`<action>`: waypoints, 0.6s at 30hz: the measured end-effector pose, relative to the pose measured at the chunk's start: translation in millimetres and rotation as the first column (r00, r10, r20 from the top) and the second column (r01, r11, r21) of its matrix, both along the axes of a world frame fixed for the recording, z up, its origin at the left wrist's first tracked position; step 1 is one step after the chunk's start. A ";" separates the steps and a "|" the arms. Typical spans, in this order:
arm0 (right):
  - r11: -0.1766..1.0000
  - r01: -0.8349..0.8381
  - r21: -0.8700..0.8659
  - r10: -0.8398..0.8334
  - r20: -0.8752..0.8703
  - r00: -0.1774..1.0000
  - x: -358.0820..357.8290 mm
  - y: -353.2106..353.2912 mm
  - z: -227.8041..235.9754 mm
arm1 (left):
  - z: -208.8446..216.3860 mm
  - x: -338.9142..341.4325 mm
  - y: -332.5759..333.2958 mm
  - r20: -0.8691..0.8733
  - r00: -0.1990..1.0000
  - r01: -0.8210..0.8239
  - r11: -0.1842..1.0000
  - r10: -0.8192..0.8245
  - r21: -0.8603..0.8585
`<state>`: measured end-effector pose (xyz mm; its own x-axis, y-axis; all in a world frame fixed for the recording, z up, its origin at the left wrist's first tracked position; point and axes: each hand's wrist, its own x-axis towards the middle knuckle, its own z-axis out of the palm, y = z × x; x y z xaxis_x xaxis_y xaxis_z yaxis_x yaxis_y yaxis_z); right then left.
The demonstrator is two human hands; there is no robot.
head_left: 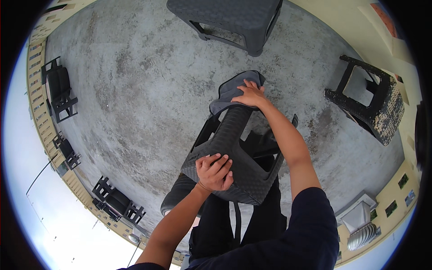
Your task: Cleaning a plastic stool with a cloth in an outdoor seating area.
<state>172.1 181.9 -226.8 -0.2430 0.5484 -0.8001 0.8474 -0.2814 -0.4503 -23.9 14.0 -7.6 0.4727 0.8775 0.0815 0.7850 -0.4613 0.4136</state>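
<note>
A black plastic stool (232,130) lies tipped over in front of my legs, its ribbed leg side facing up and its textured seat toward me. My left hand (214,172) rests on the stool near the seat end, fingers bent and gripping it. Toward the far end of the stool, my right hand (250,95) holds a grey cloth (230,91) against the legs, with its fingers spread over the fabric. The cloth hides the leg ends under it.
A dark grey stool (229,20) stands ahead. On the right, a paint-spattered black stool (371,96) lies tipped over. Several black stools, one of them (58,85) at far left, line the left side. Stained concrete floor (135,90) lies between; pale walls rise around it.
</note>
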 end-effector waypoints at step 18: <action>0.968 0.217 -0.125 -0.182 0.243 0.953 18.6 12.1 -71.3 | -4.6 14.6 -4.6 0.044 0.998 0.045 0.999 -0.044 -0.023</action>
